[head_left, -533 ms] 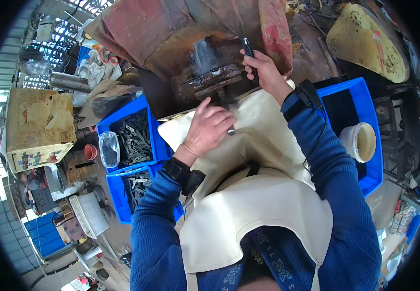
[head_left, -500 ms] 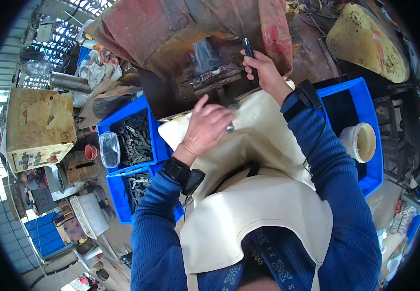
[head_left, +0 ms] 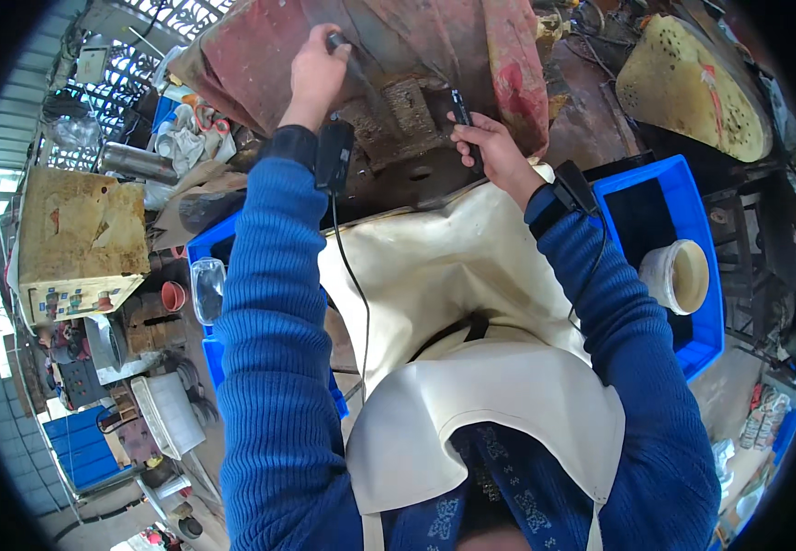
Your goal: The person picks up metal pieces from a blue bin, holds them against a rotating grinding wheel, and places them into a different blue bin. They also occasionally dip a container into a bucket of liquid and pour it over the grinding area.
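Observation:
My left hand [head_left: 318,73] is raised at the upper left, its fingers closed round a dark, rounded handle [head_left: 336,39] in front of a red cloth [head_left: 260,64]. My right hand [head_left: 492,147] grips a slim black piece with a shiny tip [head_left: 457,103], pointing up and away from me; its exact kind I cannot make out. Between the hands lies a brown, rusty metal block [head_left: 409,106], grimy on top. Below it a dark metal plate [head_left: 398,188] with a hole meets the edge of my cream apron [head_left: 453,239].
To my right stands a blue bin [head_left: 705,230] with a white tub [head_left: 690,275] on it. Another blue bin [head_left: 203,246] and a clear plastic box [head_left: 207,289] sit to my left, partly behind my sleeve. A stained yellowish box [head_left: 81,230] stands farther left.
My left hand has gone from above the apron up and left to the dark handle, closing on it. The loose piece and greyish haze over the block are gone. My right hand has barely shifted.

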A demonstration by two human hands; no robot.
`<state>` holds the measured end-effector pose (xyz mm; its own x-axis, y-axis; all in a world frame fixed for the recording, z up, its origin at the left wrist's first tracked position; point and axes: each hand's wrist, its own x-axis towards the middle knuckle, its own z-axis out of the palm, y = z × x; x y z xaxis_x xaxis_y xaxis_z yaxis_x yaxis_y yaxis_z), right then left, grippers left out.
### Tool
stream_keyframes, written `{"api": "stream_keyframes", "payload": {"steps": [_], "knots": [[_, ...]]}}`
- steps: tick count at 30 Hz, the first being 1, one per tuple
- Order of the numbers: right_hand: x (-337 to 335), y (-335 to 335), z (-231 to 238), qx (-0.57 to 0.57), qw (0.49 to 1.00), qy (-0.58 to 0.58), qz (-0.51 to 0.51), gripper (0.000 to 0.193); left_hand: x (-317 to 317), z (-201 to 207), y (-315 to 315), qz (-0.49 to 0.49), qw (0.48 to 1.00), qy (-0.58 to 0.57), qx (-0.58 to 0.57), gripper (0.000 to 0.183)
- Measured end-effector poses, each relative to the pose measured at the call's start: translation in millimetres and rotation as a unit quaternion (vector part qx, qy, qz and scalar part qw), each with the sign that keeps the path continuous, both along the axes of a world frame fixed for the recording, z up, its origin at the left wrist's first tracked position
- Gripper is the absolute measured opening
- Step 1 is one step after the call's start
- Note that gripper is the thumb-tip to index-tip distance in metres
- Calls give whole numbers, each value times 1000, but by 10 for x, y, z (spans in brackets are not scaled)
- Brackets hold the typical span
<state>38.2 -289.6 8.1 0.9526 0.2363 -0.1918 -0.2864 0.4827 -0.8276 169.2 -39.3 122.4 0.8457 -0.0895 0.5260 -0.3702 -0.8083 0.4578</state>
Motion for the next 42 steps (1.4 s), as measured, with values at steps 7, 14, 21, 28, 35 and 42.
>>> {"api": "stream_keyframes", "payload": {"steps": [7,14,21,28,35,42], "knots": [[5,-30,30,30,999,16,34,30,229,7,15,50,996,47,49,39],[-49,4,61,23,999,-4,48,31,-581,-451,-263,3,986,68,-151,40],[-228,185,352,-120,968,-161,152,16,-1316,-752,-394,-200,694,409,-558,24],[-425,412,563,-201,957,-146,153,16,-1590,-707,-245,-294,578,398,-649,20],[-519,477,603,-197,955,-143,172,18,-1776,-803,-136,-324,538,377,-681,18],[-573,481,645,-202,951,-131,195,23,-1932,-811,-175,-268,586,361,-674,24]]}}
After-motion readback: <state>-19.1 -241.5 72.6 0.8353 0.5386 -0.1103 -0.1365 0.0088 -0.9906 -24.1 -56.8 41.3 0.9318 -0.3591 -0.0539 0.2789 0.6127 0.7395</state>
